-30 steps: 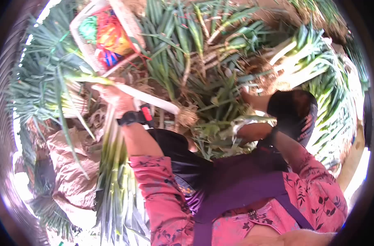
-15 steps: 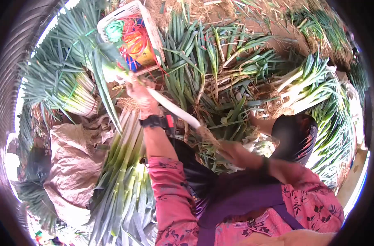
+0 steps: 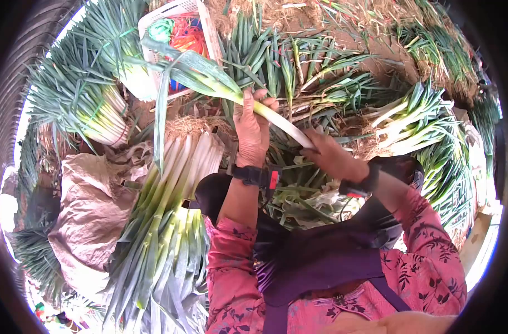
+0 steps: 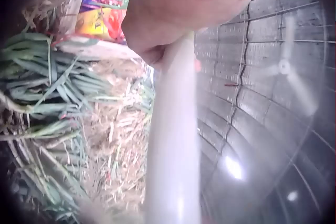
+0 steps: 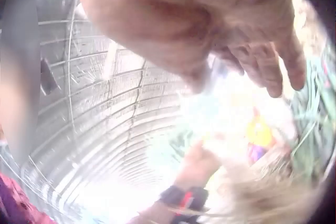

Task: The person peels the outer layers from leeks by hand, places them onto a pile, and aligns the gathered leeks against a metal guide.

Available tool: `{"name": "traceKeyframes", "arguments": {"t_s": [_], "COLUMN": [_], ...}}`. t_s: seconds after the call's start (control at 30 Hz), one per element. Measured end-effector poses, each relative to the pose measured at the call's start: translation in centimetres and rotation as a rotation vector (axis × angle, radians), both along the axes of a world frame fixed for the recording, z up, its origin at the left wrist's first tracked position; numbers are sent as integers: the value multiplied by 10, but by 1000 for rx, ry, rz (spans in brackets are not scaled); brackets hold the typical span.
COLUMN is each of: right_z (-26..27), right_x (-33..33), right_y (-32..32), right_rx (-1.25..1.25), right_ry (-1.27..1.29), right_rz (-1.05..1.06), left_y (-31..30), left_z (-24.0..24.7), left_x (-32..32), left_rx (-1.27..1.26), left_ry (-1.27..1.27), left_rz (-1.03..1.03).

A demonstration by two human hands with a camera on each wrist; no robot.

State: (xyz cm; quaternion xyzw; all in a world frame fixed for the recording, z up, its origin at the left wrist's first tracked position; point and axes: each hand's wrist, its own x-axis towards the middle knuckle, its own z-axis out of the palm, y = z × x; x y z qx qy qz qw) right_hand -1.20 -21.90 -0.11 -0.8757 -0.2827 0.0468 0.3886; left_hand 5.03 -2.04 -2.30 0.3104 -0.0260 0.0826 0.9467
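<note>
A single leek (image 3: 281, 123) slants across the middle of the head view, its green leaves up to the left and its white end down to the right. My left hand (image 3: 253, 125) grips its shaft around the middle; in the left wrist view the hand (image 4: 184, 8) curls over the white shaft (image 4: 173, 134). My right hand (image 3: 338, 158) is at the white end, covering the roots. In the right wrist view the thumb and fingers of that hand (image 5: 210, 24) are spread apart, with blurred roots (image 5: 268, 192) below them.
A bundle of leeks (image 3: 167, 206) lies left of my legs beside a crumpled sack (image 3: 92, 214). Tied bundles (image 3: 101, 114) stand further left. A white basket (image 3: 212, 36) holds coloured ties. Loose leeks (image 3: 251, 53) lie ahead, with more (image 3: 415, 125) at the right.
My left hand has moved right with the leek, away from the basket side. The right hand has come from near my right knee up to the leek's white end.
</note>
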Motion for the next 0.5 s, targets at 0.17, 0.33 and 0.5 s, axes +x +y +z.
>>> {"name": "traceKeyframes", "arguments": {"t_s": [0.17,0.33,0.5], "right_z": [26,9,35], "right_x": [-42,-64,-83], "right_y": [-16,4,33], "right_rx": [343,940,1406], "right_ry": [812,1351,1815], "right_rz": [-171,-134,43], "left_y": [46,-7,-15], "left_z": [21,7,-40], "left_x": [12,-2,-33], "left_rx": [276,609,402], "left_ry": [87,143,351], "left_rz": [178,39,-399]}}
